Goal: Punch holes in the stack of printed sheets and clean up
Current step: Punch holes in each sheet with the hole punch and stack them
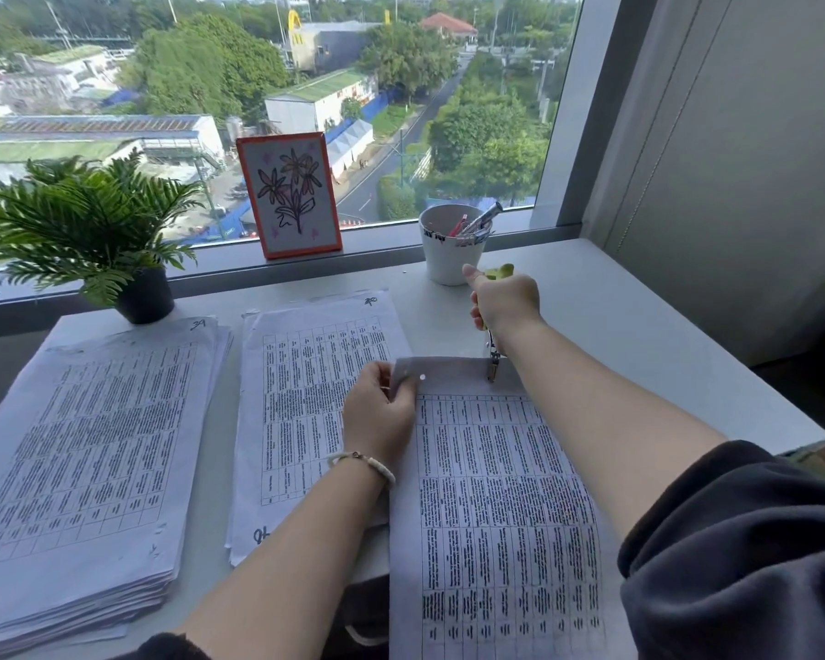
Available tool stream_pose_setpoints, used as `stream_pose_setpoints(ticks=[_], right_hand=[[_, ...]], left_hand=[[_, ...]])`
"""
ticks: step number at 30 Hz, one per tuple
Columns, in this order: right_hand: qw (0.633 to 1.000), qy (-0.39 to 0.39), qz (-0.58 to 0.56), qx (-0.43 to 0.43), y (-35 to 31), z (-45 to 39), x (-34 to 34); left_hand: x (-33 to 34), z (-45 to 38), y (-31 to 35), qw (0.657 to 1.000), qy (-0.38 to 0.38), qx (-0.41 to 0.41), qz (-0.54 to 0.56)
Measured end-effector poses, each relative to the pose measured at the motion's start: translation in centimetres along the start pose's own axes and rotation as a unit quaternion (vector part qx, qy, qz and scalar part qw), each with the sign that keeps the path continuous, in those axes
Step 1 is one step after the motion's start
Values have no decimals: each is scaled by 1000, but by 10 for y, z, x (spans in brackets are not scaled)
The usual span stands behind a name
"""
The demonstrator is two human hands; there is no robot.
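A printed sheet (501,507) with a table of text lies in front of me on the white desk (639,326). One round hole (422,377) shows near its top left. My left hand (382,412) pinches the sheet's top left corner. My right hand (503,297) grips the yellow-green handles of a single-hole punch (492,364), whose metal jaw sits on the sheet's top edge right of the hole. A thick stack of printed sheets (82,469) lies at the far left. A thinner pile (306,397) lies in the middle.
A white cup (448,259) with pens and clips stands just beyond my right hand. A potted fern (91,221) stands at the back left, and a framed flower drawing (289,195) leans on the window sill. A grey wall closes the right side.
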State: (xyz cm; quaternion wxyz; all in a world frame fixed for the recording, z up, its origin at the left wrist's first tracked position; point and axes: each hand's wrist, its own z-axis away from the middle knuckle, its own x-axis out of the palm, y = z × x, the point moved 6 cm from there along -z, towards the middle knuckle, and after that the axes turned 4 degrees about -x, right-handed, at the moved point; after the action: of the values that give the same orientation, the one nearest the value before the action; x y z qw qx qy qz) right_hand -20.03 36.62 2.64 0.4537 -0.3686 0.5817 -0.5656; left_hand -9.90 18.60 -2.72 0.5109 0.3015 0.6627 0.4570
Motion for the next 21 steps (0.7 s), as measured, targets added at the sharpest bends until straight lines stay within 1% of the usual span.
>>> stream_pose_setpoints(ticks=[1,2,3,4,5,6,8,9,10,12,14,17,21], right_hand=[[1000,5,1,-6,0,-1,-1],[1000,9,4,-11,-1,-1,-2],[1000,11,8,-15,-1,-2,-3],[1000,13,12,-18,-2,-1,-3],[1000,13,15,-21,-3,-1,-3],[1000,13,15,-23,-4,0,-3],[1000,12,13,-26,-4,1,-3],[999,10,17,-28,-4,2,-3],[999,8,22,-30,-4,3,-3],[999,5,32,-35,-2,4,-5],[999,9,35,-35,1,4,-7],[998,15,45,-33,4,4,-8],[998,10,44,-34,4,4,-7]], left_hand=[[-3,0,7,999,16,30,-29],[-5,0,16,993,31,82,-74],[-5,-1,28,981,34,144,-126],[0,-3,40,962,22,199,-186],[8,-4,52,940,-12,229,-254],[19,-7,60,913,-61,235,-327],[39,-14,66,854,-158,213,-448],[46,-15,67,835,-196,193,-477],[51,-17,68,826,-223,172,-489],[57,-17,70,825,-244,153,-486],[59,-15,73,828,-243,155,-481],[63,-13,73,823,-238,167,-487],[62,-13,69,832,-238,164,-474]])
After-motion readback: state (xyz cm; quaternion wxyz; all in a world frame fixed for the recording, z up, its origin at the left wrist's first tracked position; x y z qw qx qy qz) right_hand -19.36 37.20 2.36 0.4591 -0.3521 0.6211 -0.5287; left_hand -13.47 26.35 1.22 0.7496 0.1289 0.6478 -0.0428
